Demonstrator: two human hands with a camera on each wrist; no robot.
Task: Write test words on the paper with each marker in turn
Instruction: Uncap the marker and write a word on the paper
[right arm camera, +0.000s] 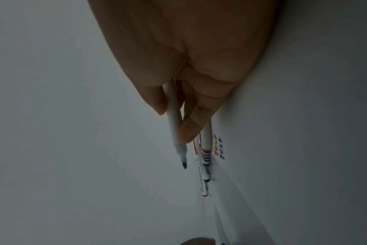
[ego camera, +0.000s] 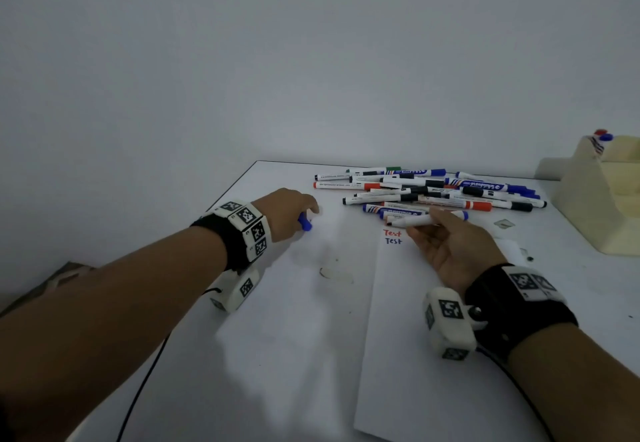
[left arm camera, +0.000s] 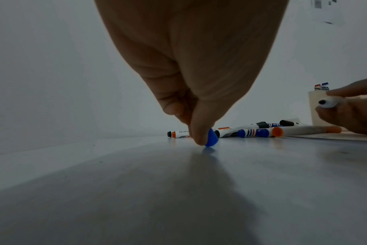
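Note:
A white sheet of paper [ego camera: 408, 337] lies on the white table with "Test" in red [ego camera: 392, 233] and "Test" in blue [ego camera: 393, 241] near its top edge. My right hand [ego camera: 446, 244] holds an uncapped white marker [ego camera: 412, 222] above those words, its dark tip [right arm camera: 184, 165] pointing left. My left hand [ego camera: 287, 211] pinches a blue cap [ego camera: 305, 223] just above the bare table, left of the paper; the left wrist view shows the blue cap [left arm camera: 211, 137] almost touching the surface.
A pile of several capped markers [ego camera: 433, 190] in blue, red, black and green lies behind the paper. A cream stepped holder [ego camera: 602, 199] with markers [ego camera: 602, 136] standing in it sits at the right. The table's left edge [ego camera: 228, 188] runs diagonally beside my left hand.

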